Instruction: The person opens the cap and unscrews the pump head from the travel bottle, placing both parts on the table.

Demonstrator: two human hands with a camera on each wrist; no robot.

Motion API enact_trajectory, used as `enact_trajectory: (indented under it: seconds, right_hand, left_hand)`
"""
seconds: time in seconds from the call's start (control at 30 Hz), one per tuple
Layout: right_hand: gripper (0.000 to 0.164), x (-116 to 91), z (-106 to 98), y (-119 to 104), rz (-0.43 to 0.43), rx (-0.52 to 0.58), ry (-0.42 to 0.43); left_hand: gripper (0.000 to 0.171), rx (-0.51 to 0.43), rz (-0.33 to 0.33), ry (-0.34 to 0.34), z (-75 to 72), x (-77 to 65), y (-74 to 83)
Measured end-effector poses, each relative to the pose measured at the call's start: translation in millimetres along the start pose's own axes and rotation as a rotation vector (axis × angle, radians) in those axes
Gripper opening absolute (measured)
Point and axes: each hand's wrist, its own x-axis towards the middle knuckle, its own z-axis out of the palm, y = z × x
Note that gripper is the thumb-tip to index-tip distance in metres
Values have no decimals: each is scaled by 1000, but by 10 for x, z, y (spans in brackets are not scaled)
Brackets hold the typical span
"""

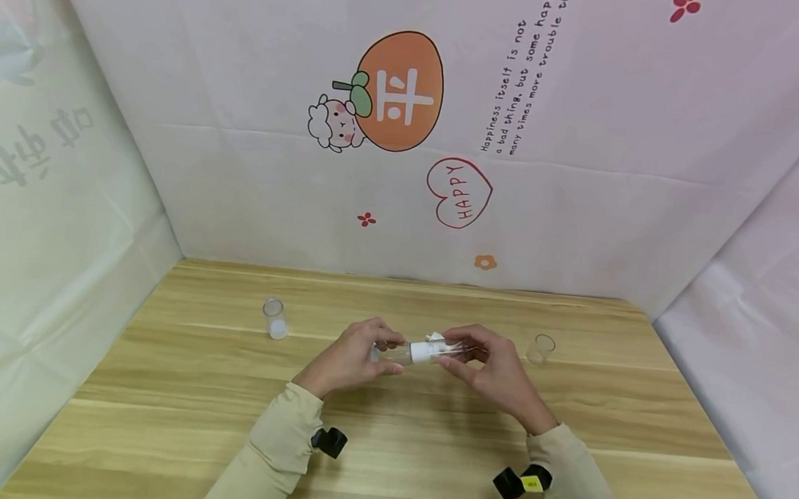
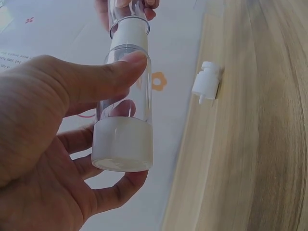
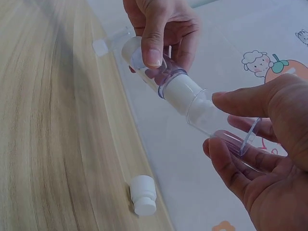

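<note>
My left hand (image 1: 355,354) grips a clear bottle (image 2: 124,89) with a white base (image 2: 122,144), thumb along its side and fingers beneath. A white collar (image 3: 182,94) tops the bottle, which is held sideways above the table in the head view. Thumb and fingers of my right hand (image 1: 495,366) pinch a clear cylindrical cap (image 3: 216,118) in line with the bottle. The cap's near rim surrounds the end of the white top, with the collar still showing between cap and bottle. Behind the bottle, a loose white pump head (image 2: 207,83) rests on the table.
On the wood-grain table (image 1: 415,449), another clear bottle with a white base (image 1: 274,320) is at the left. A second clear cap (image 1: 541,350) stands at the right. Printed white cloth (image 1: 252,195) rises behind the table and along both sides.
</note>
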Motion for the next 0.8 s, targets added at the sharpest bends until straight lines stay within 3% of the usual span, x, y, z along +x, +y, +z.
enact_trajectory:
  seconds: [0.57, 0.8]
  right_hand:
    - [31, -20, -171, 117, 52, -135, 94]
    - [29, 15, -237, 230, 103, -199, 96]
  left_hand:
    - [37, 19, -23, 8, -15, -51, -84]
    - [36, 28, -30, 0, -7, -46, -93]
